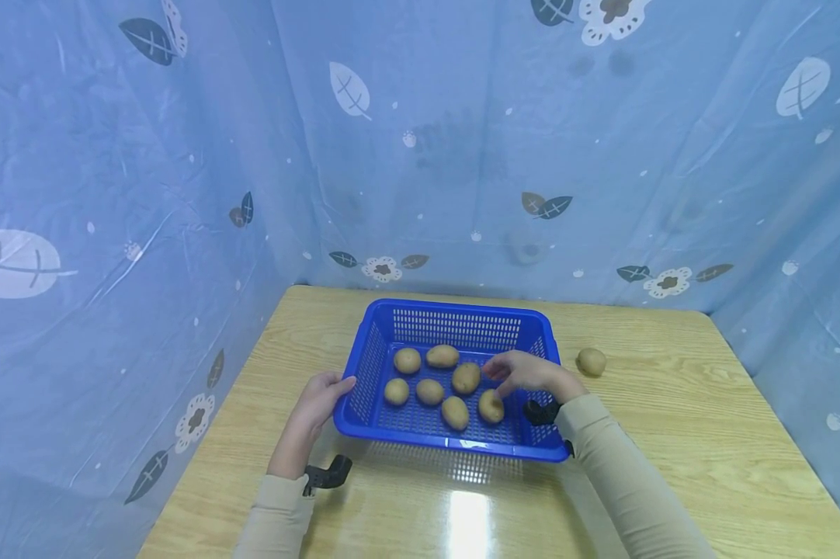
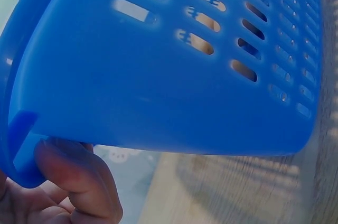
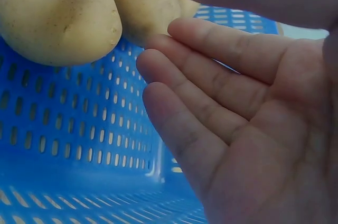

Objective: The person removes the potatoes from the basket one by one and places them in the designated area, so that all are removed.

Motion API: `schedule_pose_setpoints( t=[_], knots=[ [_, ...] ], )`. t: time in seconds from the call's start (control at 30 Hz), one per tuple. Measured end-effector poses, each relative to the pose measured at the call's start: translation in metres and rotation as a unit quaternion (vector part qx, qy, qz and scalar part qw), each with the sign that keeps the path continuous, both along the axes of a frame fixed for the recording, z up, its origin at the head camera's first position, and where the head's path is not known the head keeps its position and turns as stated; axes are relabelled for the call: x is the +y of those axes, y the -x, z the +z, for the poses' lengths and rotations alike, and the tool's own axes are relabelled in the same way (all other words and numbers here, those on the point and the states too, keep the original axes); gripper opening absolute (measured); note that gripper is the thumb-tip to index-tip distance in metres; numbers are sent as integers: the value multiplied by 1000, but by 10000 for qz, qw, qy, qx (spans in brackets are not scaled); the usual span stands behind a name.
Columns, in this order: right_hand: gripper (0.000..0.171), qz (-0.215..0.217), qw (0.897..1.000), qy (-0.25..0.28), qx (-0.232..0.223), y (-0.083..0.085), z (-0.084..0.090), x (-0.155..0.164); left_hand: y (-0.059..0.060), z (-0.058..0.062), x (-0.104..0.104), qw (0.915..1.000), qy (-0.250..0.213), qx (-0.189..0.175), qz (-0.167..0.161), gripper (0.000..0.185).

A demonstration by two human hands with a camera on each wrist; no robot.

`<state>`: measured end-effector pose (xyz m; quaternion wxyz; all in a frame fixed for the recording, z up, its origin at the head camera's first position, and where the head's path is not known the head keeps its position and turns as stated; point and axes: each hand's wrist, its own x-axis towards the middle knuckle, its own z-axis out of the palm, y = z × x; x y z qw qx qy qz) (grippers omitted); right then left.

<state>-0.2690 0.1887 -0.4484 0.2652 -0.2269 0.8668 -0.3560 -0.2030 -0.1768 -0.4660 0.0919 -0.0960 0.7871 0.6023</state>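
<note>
A blue slotted basket (image 1: 455, 309) sits mid-table with several potatoes (image 1: 430, 391) in it. My left hand (image 1: 338, 390) grips the basket's left rim; in the left wrist view a finger (image 2: 74, 179) curls under the rim of the basket (image 2: 158, 86). My right hand (image 1: 505, 380) hovers inside the basket over a potato (image 1: 491, 406), holding nothing. In the right wrist view its fingers (image 3: 211, 86) are loosely bent, with two potatoes (image 3: 58, 12) just beyond them on the basket floor (image 3: 79, 129).
One loose potato (image 1: 591, 361) lies on the wooden table (image 1: 671, 404) to the right of the basket. Blue patterned sheeting (image 1: 462, 155) closes in the table at the back and both sides. Bare tabletop lies in front of the basket.
</note>
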Motion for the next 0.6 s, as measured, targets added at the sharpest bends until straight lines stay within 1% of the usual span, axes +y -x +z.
schedule_pose_setpoints(
  t=[0.3, 0.5, 0.6],
  knots=[
    [49, 130, 9991, -398, 64, 1, -6, -2, 0, 0, 0, 10000, 3, 3, 1, 34],
    [52, 36, 9980, -634, -22, 1, -6, -5, 0, 0, -1, 10000, -55, 36, -20, 34],
    [53, 78, 9974, -714, -20, 1, -7, -5, 0, -1, -1, 10000, -62, 43, -29, 34]
  ],
)
